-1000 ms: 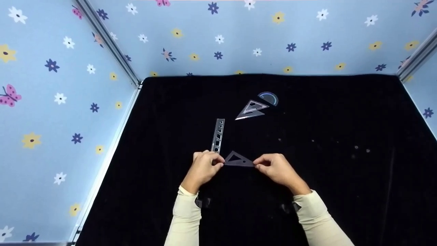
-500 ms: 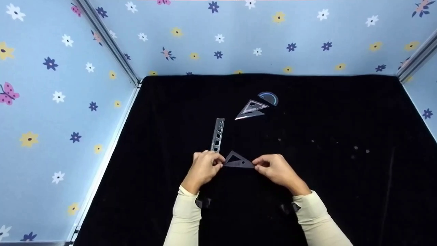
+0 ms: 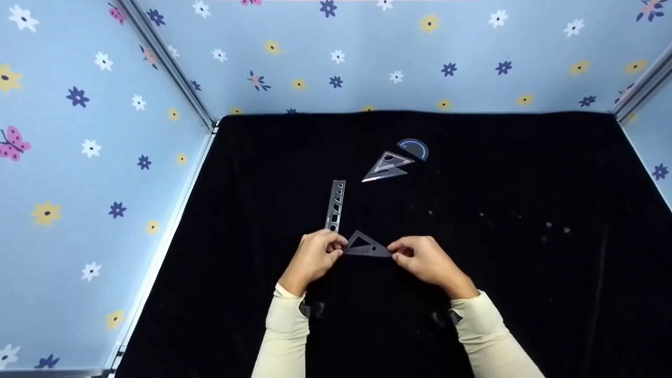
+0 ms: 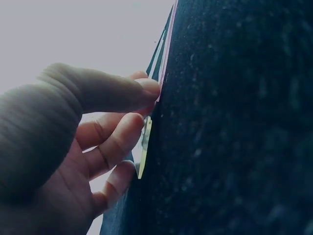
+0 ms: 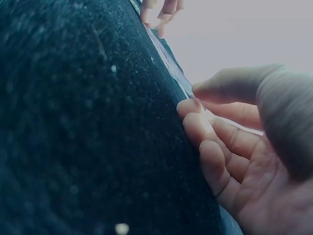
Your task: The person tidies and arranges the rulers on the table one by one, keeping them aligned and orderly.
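The left hand point(image 3: 313, 256) pinched the near-left corner of a clear set square between thumb and fingers. Just beyond that hand, the ruler point(image 3: 335, 206) lay pointing away, its near end hidden behind the knuckles; the hand probably sat there because that corner came so close to the ruler. Between the hands was the set square point(image 3: 367, 249) itself, long edge toward the person. Holding it by opposite tips likely kept that edge level and its cutouts uncovered; whether it touched the black-covered counter point(image 3: 525, 294) could not be told.

Farther out, beyond the gap between the hands, lay a triangular piece point(image 3: 388, 161) with a pale outline, apparently overlapping another clear one, though the two were hard to separate. Just past its right tip rested the protractor point(image 3: 415, 149), perhaps left there, well apart from the hands, to give them room. The right hand point(image 3: 426, 258) pinched the set square's right tip between thumb and fingers, mirroring the left, presumably for steadiness.
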`<state>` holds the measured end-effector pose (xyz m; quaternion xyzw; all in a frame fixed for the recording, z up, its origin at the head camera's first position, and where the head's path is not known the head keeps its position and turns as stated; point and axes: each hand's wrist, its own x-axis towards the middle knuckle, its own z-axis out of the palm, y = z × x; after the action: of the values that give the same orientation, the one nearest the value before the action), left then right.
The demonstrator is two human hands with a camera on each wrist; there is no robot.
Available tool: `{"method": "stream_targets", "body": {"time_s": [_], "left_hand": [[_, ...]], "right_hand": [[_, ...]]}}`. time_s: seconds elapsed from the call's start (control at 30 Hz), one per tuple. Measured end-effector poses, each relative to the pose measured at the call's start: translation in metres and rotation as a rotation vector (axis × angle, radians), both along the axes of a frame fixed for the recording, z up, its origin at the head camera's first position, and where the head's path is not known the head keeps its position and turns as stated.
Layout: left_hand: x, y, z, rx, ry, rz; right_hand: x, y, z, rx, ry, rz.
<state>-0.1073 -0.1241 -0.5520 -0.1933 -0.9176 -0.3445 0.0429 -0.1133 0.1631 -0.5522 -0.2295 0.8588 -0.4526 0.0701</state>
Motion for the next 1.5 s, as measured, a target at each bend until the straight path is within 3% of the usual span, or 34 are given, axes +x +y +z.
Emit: {"method": "stream_targets", "body": {"time_s": [0.33, 0.63, 0.9, 1.5], "left_hand": [[-0.0003, -0.0041, -0.0016, 0.092, -0.067, -0.006], [0.0007, -0.0079, 0.0006, 0.018, -0.093, 0.017], [0.0012, -0.0094, 0.0001, 0.008, -0.115, 0.021], [0.0028, -0.0082, 0.0019, -0.015, -0.09, 0.023]], "right_hand": [[0.0005, 0.0001, 0.001, -0.011, -0.037, 0.007], [0.0007, -0.0006, 0.0026, 0.026, -0.03, 0.016], [0.0015, 0.0001, 0.0027, 0.058, -0.018, 0.047], [0.0018, 0.0022, 0.0043, 0.024, -0.039, 0.071]]}}
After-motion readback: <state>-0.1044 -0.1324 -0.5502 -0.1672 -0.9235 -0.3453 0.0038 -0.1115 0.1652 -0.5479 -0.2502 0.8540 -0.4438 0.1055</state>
